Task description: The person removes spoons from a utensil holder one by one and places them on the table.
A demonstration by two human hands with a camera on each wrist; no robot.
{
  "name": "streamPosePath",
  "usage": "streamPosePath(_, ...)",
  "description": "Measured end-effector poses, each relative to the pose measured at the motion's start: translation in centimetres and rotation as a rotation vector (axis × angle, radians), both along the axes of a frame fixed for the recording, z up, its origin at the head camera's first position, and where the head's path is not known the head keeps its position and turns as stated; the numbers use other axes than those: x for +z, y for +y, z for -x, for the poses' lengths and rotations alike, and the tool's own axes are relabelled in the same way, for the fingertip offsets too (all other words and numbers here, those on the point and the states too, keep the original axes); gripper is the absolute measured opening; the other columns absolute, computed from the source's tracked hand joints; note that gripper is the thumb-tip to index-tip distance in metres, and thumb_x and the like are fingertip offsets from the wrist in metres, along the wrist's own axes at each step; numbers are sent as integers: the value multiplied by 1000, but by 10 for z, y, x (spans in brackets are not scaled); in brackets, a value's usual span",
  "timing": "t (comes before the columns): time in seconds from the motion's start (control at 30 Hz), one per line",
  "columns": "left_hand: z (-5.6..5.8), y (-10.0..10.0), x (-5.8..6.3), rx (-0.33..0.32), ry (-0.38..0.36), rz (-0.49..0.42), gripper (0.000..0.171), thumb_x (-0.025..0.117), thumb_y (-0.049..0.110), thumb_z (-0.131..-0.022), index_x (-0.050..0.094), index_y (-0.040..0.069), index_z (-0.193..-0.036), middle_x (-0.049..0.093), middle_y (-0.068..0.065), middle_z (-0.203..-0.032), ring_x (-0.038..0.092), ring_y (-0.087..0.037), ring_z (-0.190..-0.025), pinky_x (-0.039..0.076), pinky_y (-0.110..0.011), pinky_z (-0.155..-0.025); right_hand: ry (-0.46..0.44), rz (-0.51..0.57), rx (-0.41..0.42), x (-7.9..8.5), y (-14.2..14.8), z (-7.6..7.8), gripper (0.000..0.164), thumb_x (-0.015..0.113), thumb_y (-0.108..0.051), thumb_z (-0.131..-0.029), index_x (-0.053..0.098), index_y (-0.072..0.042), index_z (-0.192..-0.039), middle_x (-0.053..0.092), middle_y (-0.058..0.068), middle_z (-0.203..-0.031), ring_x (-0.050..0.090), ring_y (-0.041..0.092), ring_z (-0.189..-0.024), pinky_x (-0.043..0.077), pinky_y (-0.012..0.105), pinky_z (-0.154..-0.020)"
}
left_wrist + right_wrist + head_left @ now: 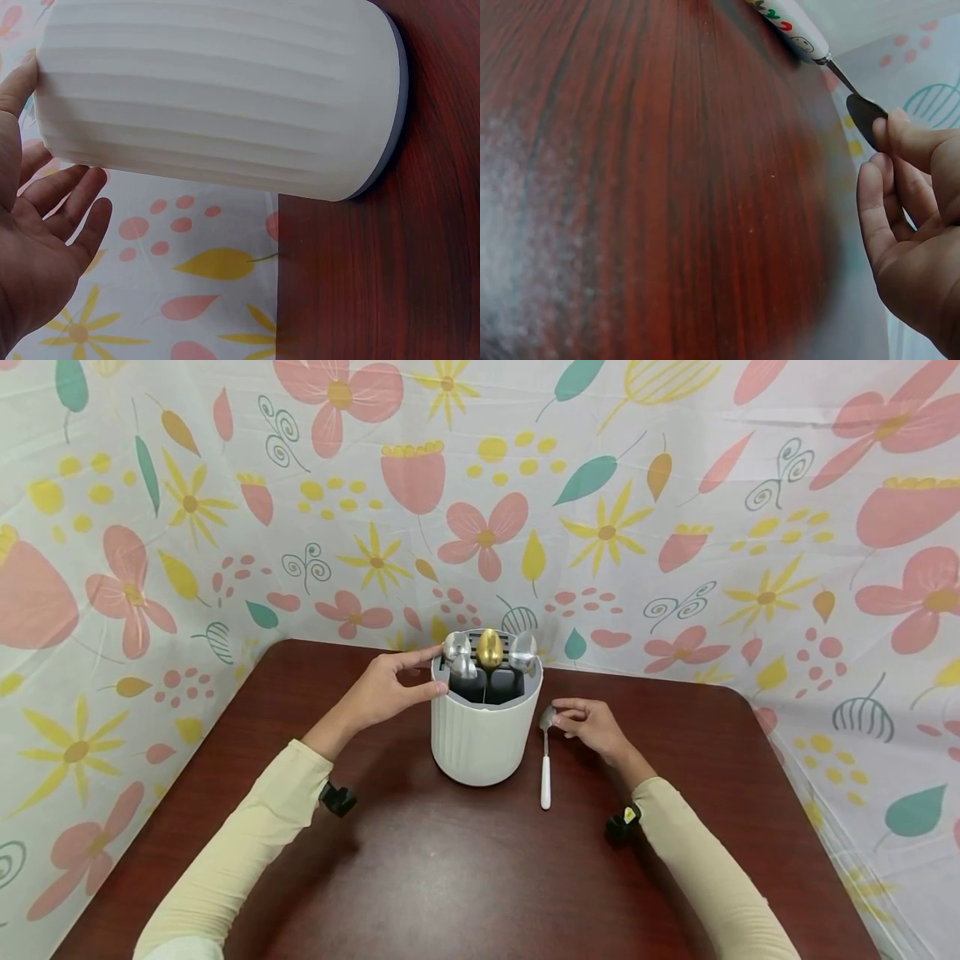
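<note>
A ribbed white utensil holder (483, 747) with a grey divided insert stands upright at the table's middle. My left hand (382, 693) spreads fairly straight fingers and thumb against its upper left side; in the left wrist view the fingertips rest right at the rim. A gold spoon (490, 648) and several silver spoons (522, 649) stick up out of the holder, bowls on top. To its right, my right hand (592, 727) pinches a spoon by its metal bowl. That spoon's white handle (545, 783) points down toward me, and colourful prints show on the handle (799, 34) in the right wrist view.
The dark red-brown wood table (450, 877) has rounded far corners. Behind it and at both sides hangs a white cloth with a floral print (487, 535). Black wrist cameras (337, 799) sit under both forearms.
</note>
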State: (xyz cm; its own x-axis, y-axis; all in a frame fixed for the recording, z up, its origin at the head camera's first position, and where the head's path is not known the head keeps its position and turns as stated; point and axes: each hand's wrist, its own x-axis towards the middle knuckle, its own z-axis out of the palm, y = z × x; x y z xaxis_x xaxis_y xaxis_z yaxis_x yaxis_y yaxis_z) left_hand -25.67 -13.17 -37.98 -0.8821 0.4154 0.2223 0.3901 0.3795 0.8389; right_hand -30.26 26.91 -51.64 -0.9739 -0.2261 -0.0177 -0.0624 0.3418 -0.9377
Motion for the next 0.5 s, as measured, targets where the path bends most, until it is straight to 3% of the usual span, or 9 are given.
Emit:
streamPosePath(0.17,0,0,-1,2,8,3,63,79,40,-90,56,29,-148,58,10,-146,55,-15,-131,47,-48,-103,-2,-22,19,11,-4,-6,41,69,-3,-97,59,13,-134,68,33,-117,73,29,-97,60,30,-72)
streamPosePath(0.3,1,0,-1,2,12,3,63,79,40,-90,56,30,-148,57,10,-147,55,-16,-131,48,-48,-102,15,-38,28,12,-4,-8,40,70,-4,-96,62,11,-132,71,30,-113,72,15,-90,59,31,-70)
streamPosePath(0.37,1,0,-1,2,12,2,63,79,39,-90,56,29,-148,57,10,-147,55,-16,-131,48,-48,-103,25,-50,24,5,-2,-5,38,72,-8,-96,65,6,-131,73,25,-110,70,9,-86,58,29,-68)
streamPosePath(0.5,1,0,-1,-1,11,1,63,79,39,-91,55,29,-148,57,10,-147,55,-16,-131,47,-48,-103,39,-100,7,-3,-1,-1,34,74,-11,-95,70,-1,-128,76,18,-105,68,9,-83,56,29,-65)
